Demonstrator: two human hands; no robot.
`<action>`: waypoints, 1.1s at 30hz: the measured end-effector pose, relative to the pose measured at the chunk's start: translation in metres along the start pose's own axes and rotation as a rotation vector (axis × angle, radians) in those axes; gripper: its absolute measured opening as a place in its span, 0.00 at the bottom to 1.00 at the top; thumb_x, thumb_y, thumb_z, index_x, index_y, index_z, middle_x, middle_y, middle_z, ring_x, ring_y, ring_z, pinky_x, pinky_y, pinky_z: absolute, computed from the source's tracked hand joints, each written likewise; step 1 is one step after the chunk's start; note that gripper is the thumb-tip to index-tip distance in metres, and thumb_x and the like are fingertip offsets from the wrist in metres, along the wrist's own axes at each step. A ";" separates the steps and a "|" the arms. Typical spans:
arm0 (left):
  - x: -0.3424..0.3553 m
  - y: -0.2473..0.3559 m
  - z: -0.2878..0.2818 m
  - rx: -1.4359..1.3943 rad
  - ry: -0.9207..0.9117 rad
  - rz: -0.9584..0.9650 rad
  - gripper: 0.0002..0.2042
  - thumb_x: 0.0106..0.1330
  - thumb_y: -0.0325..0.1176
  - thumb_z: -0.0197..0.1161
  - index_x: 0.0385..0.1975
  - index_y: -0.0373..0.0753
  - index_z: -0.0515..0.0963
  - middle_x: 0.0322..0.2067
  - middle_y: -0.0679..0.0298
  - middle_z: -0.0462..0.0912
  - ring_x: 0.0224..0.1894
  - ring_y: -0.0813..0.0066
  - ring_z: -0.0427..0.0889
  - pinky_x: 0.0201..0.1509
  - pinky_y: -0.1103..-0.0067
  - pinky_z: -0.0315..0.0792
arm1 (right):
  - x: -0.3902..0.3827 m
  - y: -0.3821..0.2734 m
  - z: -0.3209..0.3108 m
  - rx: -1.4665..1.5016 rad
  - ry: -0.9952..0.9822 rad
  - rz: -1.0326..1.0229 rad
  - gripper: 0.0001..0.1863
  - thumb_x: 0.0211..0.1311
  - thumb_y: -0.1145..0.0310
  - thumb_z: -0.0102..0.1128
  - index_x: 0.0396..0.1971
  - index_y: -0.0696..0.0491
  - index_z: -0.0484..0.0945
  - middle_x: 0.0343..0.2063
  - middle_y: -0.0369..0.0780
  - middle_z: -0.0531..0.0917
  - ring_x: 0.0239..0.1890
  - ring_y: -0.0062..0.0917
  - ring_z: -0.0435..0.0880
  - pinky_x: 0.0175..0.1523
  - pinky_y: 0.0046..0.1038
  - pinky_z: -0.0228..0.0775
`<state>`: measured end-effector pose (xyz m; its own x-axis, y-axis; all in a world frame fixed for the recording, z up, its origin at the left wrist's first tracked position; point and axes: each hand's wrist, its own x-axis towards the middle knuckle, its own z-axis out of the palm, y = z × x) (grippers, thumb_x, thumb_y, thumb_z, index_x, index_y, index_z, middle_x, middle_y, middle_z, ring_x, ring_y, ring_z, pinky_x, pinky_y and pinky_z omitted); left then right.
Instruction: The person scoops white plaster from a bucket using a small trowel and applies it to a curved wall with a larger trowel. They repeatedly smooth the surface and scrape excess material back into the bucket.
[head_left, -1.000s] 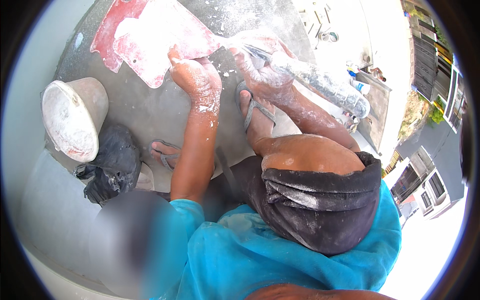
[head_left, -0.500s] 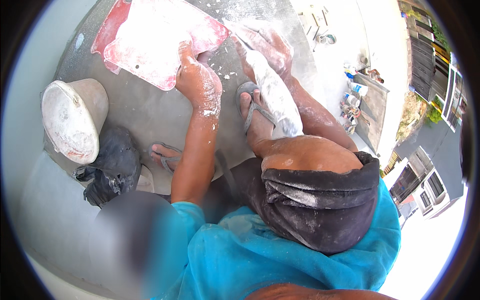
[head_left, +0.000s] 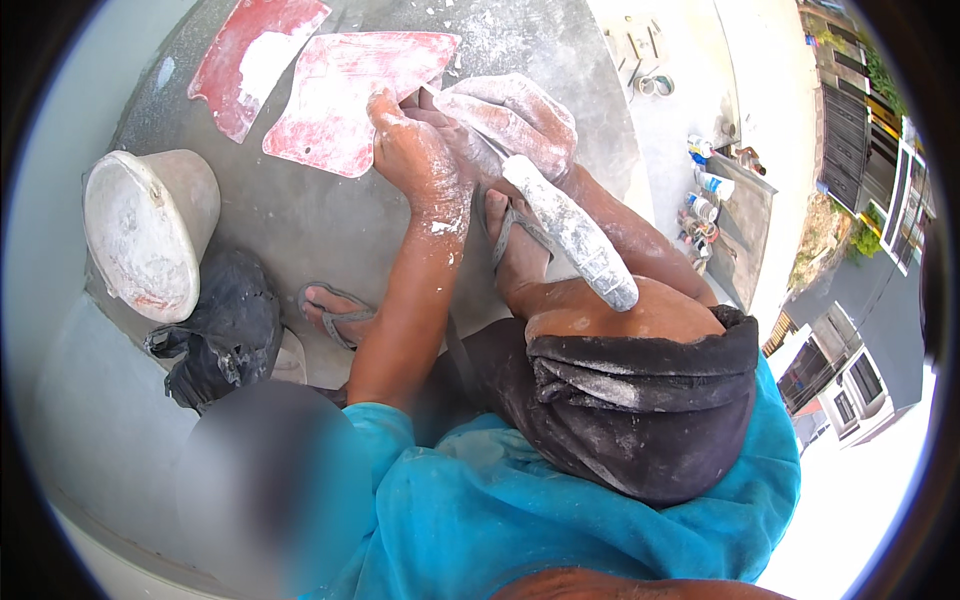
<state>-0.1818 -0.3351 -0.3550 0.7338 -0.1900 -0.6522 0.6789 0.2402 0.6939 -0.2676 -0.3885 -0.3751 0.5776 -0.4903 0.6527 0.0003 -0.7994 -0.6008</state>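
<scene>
- Head view: the left hand (head_left: 415, 150) is clamped on the near corner of a red plate (head_left: 350, 95), which extends beyond it.
- The right hand (head_left: 530, 125), just beside it, is closed around a tool (head_left: 575, 235) (blade mostly hidden), its whitened handle pointing back below that hand.
- Left of the left hand: a second red plate (head_left: 225, 75), white-smeared; nearer the body, a bucket (head_left: 150, 235).
</scene>
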 end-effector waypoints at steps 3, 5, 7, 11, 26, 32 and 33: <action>0.006 -0.005 0.002 -0.224 -0.057 0.094 0.15 0.69 0.33 0.49 0.45 0.23 0.71 0.43 0.53 0.77 0.45 0.64 0.79 0.54 0.70 0.75 | -0.002 0.009 0.005 -0.147 0.043 0.028 0.23 0.43 0.78 0.69 0.45 0.52 0.85 0.36 0.39 0.85 0.35 0.30 0.85 0.36 0.27 0.80; 0.005 -0.001 -0.003 -0.220 -0.046 0.128 0.15 0.70 0.31 0.48 0.44 0.23 0.71 0.42 0.55 0.76 0.45 0.67 0.77 0.56 0.72 0.73 | -0.005 0.009 0.010 -0.152 0.071 0.074 0.23 0.42 0.78 0.69 0.45 0.52 0.85 0.36 0.39 0.85 0.35 0.30 0.85 0.37 0.27 0.80; 0.003 0.002 -0.002 -0.097 -0.052 -0.061 0.15 0.69 0.29 0.47 0.46 0.22 0.68 0.45 0.53 0.75 0.48 0.64 0.77 0.61 0.68 0.72 | 0.007 -0.002 -0.004 0.018 -0.002 -0.002 0.24 0.41 0.76 0.69 0.45 0.51 0.86 0.35 0.41 0.85 0.35 0.31 0.85 0.37 0.27 0.80; 0.012 -0.003 -0.003 -0.230 -0.128 -0.016 0.16 0.67 0.29 0.48 0.48 0.22 0.67 0.47 0.52 0.74 0.49 0.62 0.77 0.63 0.66 0.72 | -0.002 0.009 0.002 -0.108 0.028 0.079 0.19 0.46 0.76 0.69 0.42 0.49 0.86 0.34 0.38 0.85 0.35 0.29 0.85 0.37 0.26 0.80; 0.043 0.008 -0.033 0.056 -0.208 -0.012 0.13 0.61 0.27 0.53 0.43 0.27 0.72 0.40 0.57 0.77 0.41 0.63 0.81 0.45 0.64 0.79 | 0.009 0.014 -0.030 -0.103 -0.188 0.100 0.11 0.53 0.74 0.69 0.39 0.54 0.85 0.35 0.38 0.86 0.37 0.32 0.84 0.42 0.30 0.74; 0.064 0.016 -0.049 0.308 -0.336 0.026 0.06 0.60 0.24 0.55 0.32 0.27 0.75 0.33 0.59 0.78 0.37 0.68 0.82 0.42 0.71 0.78 | 0.004 0.017 -0.026 -0.058 -0.277 -0.003 0.18 0.46 0.66 0.67 0.42 0.45 0.86 0.37 0.31 0.86 0.37 0.23 0.83 0.39 0.25 0.72; 0.063 0.017 -0.054 0.323 -0.371 -0.002 0.06 0.60 0.24 0.55 0.31 0.27 0.75 0.32 0.59 0.78 0.35 0.68 0.82 0.40 0.72 0.78 | 0.000 0.028 -0.027 -0.105 -0.251 -0.002 0.18 0.46 0.67 0.67 0.42 0.45 0.87 0.37 0.31 0.86 0.36 0.23 0.83 0.39 0.26 0.72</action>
<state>-0.1254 -0.2914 -0.4008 0.6516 -0.5310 -0.5418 0.6103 -0.0572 0.7901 -0.2891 -0.4207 -0.3797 0.7620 -0.3975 0.5112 -0.0752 -0.8384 -0.5398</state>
